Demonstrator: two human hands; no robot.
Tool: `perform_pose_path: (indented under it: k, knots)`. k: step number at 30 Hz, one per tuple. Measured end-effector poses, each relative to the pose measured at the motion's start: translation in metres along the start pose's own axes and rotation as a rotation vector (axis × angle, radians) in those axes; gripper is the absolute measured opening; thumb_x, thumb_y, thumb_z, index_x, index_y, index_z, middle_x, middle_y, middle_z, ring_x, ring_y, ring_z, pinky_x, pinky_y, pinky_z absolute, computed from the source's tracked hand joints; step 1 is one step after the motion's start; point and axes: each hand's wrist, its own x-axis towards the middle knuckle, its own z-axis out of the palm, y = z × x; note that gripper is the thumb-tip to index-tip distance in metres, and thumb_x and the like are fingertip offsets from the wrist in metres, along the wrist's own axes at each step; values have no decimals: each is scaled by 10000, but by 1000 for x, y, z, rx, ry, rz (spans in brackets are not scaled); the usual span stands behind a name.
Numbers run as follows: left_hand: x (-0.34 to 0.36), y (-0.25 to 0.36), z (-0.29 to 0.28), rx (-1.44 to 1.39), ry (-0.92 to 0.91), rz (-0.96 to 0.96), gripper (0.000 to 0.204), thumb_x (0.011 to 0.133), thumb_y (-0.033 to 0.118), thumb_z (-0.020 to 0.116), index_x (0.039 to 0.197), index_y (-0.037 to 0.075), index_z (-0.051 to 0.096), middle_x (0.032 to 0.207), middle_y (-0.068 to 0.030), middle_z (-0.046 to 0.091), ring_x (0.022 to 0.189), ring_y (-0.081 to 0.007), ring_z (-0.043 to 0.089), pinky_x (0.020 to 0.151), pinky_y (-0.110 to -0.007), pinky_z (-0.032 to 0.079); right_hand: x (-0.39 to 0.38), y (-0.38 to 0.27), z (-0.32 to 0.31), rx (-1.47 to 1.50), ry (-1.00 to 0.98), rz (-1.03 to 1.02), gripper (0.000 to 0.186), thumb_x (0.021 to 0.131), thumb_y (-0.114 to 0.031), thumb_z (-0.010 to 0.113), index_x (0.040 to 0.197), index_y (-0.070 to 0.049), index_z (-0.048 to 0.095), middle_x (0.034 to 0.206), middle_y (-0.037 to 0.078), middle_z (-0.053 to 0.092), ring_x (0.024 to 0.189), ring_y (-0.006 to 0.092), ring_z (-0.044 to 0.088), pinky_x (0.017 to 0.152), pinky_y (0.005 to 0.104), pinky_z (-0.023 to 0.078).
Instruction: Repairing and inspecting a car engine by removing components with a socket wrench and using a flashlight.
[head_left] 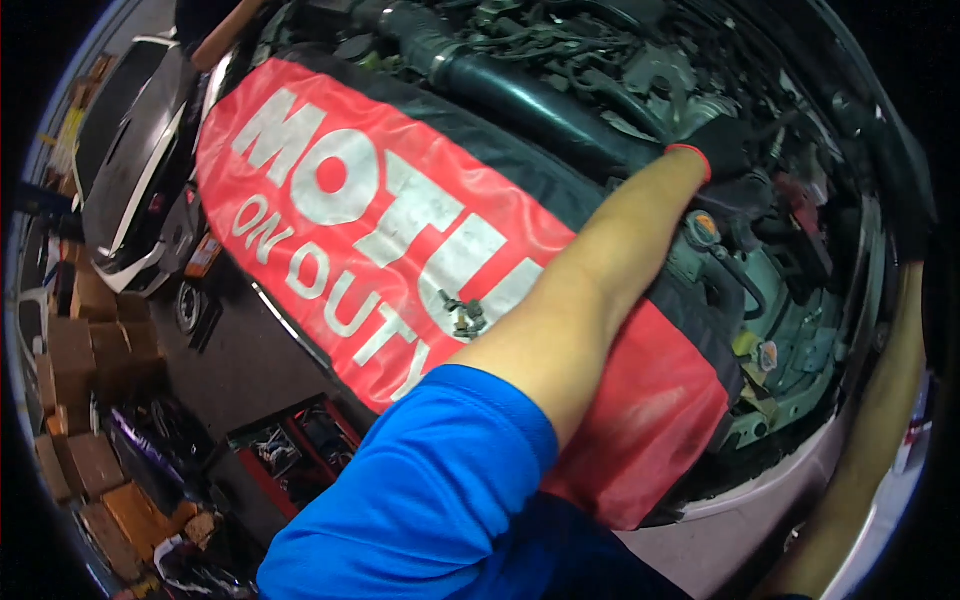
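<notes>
My left arm, in a blue sleeve, stretches across a red fender cover (300,200) with white lettering into the engine bay. My left hand (722,148), in a black glove with a red cuff, is down among hoses and engine parts; its fingers blend into the dark and cannot be made out. A thick black intake pipe (530,105) runs just left of it. Up at the right rim of the picture is my right hand (908,215), dark-gloved, by the car's far side edge, its fingers hidden. Several small metal fittings (463,315) lie on the cover beside my left elbow.
An orange-labelled cap (703,228) and a coolant-coloured reservoir area sit below my left wrist. Another person's arm (225,35) shows at the top left, near a white car part (130,150). Cardboard boxes (90,350) and a red tool tray (290,455) stand at the left.
</notes>
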Motion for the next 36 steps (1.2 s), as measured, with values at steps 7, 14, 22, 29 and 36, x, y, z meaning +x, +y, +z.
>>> perform_pose_path:
  k: [7, 14, 22, 29, 36]
  knots:
    - [-10, 13, -8, 117, 20, -16, 423, 726, 301, 734, 1085, 92, 653, 1008, -185, 675, 953, -389, 631, 831, -471, 490, -62, -131, 80, 370, -237, -363, 305, 923, -102, 492, 1201, -14, 584, 1180, 202, 588, 1115, 360, 556, 1001, 431, 425]
    - [-14, 23, -9, 61, -56, 42, 315, 847, 222, 632, 1136, 97, 623, 1022, -187, 668, 952, -361, 642, 822, -432, 485, -76, -239, 153, 422, -64, -99, 323, 974, -380, 475, 934, -86, 603, 741, 106, 551, 641, 284, 599, 479, 451, 457]
    - [-15, 35, -14, 186, -56, -90, 189, 826, 155, 640, 935, 8, 689, 912, -229, 685, 870, -373, 665, 769, -427, 499, -51, -198, 108, 466, -194, -118, 186, 922, -242, 556, 915, -66, 616, 792, 127, 609, 727, 306, 634, 596, 449, 505]
    - [-12, 22, -12, 320, 20, 164, 235, 772, 167, 646, 919, -13, 680, 907, -258, 661, 879, -425, 631, 776, -458, 496, 159, -33, 79, 416, 1448, 345, 426, 868, -223, 704, 1194, 13, 564, 989, 173, 674, 908, 276, 654, 827, 392, 499]
    - [-19, -8, -8, -134, -22, 22, 348, 815, 208, 664, 1087, -6, 623, 1074, -234, 651, 1027, -354, 619, 874, -432, 473, 215, 1, 94, 923, 892, 654, 515, 803, -366, 756, 1173, -34, 623, 1031, 180, 659, 944, 285, 629, 870, 405, 476]
